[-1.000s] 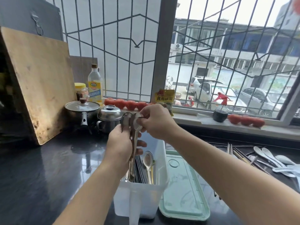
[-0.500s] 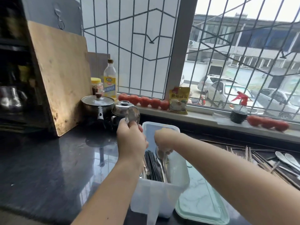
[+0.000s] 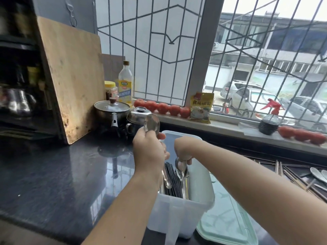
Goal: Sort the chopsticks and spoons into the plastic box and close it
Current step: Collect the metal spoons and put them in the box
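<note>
- The plastic box (image 3: 178, 216) stands open on the dark surface (image 3: 53, 174), chopsticks and spoons upright inside.
- The right hand (image 3: 183, 150) pinches a spoon (image 3: 182, 171), lowering it bowl-up into the box.
- The left hand (image 3: 149, 152) grips spare spoons (image 3: 151, 123), ready for sorting.
- The green lid (image 3: 228, 225) lies beside the box, awaiting closing.

Dark glossy counter (image 3: 53, 174) under plastic box (image 3: 177, 218), green lid (image 3: 230, 230), pots (image 3: 113, 112).
</note>
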`<action>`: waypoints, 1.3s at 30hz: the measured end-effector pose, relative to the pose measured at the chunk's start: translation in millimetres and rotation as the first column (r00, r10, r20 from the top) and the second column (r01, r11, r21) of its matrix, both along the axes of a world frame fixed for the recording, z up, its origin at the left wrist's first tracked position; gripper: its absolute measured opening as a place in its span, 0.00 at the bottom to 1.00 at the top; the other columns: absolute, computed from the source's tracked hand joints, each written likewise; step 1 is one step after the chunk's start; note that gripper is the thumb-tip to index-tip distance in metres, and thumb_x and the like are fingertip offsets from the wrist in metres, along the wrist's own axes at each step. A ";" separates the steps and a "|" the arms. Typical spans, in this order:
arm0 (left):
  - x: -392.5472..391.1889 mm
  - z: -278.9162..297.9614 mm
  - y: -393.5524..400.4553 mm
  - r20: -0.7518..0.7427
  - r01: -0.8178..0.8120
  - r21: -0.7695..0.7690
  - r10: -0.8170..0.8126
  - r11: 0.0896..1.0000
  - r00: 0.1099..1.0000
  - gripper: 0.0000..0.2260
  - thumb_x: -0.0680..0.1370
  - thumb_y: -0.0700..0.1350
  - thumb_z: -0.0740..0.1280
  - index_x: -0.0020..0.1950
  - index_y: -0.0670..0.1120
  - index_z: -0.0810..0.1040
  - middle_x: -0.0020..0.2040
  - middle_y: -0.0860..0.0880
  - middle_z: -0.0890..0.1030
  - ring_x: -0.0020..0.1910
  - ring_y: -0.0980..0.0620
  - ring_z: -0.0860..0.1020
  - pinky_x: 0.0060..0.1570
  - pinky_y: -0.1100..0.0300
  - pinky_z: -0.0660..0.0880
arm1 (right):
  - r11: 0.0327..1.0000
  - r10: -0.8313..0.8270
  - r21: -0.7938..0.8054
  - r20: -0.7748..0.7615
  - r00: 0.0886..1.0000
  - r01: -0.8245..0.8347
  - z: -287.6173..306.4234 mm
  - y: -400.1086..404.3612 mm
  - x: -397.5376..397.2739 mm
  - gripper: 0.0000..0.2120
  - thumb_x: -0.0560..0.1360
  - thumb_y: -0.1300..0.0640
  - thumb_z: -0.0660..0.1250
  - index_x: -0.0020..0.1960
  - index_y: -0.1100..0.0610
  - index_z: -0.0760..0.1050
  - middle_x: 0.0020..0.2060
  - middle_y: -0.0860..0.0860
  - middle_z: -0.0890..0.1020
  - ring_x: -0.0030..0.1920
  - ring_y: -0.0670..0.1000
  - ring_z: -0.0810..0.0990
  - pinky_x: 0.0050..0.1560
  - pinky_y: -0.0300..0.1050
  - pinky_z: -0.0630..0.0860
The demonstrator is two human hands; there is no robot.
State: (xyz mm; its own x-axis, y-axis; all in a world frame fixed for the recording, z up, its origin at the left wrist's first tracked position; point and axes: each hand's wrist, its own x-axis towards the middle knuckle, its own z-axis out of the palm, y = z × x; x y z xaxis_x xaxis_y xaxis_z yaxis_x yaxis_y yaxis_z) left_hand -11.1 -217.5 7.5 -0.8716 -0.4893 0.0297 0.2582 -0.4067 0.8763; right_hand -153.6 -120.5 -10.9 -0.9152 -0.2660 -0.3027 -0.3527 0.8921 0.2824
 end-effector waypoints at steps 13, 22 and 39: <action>0.9 -4.1 1.0 -0.035 0.018 -0.052 -0.020 0.998 0.999 0.12 0.87 0.47 0.60 0.52 0.39 0.75 0.38 0.48 0.77 0.24 0.56 0.67 0.24 0.61 0.68 | 0.986 0.149 -0.020 -0.327 0.933 -0.165 17.0 2.0 22.6 0.06 0.77 0.60 0.68 0.42 0.56 0.73 0.39 0.51 0.76 0.38 0.54 0.76 0.40 0.48 0.76; 1.0 -1.8 0.5 -0.047 0.077 -0.149 -0.084 0.986 0.995 0.07 0.85 0.45 0.65 0.51 0.44 0.80 0.41 0.47 0.82 0.24 0.55 0.69 0.25 0.58 0.71 | 0.312 0.055 -0.930 -0.189 0.980 -0.197 74.5 19.6 88.9 0.12 0.82 0.47 0.64 0.48 0.55 0.78 0.38 0.51 0.85 0.32 0.48 0.83 0.33 0.41 0.75; 5.2 2.4 -2.1 -0.065 -0.173 -0.025 0.171 0.985 0.983 0.12 0.88 0.45 0.54 0.51 0.47 0.75 0.45 0.44 0.78 0.41 0.50 0.81 0.37 0.50 0.85 | 0.407 -0.241 -0.912 -0.165 0.956 -0.055 92.1 32.7 47.0 0.12 0.81 0.64 0.61 0.45 0.63 0.83 0.41 0.61 0.85 0.38 0.57 0.83 0.41 0.54 0.84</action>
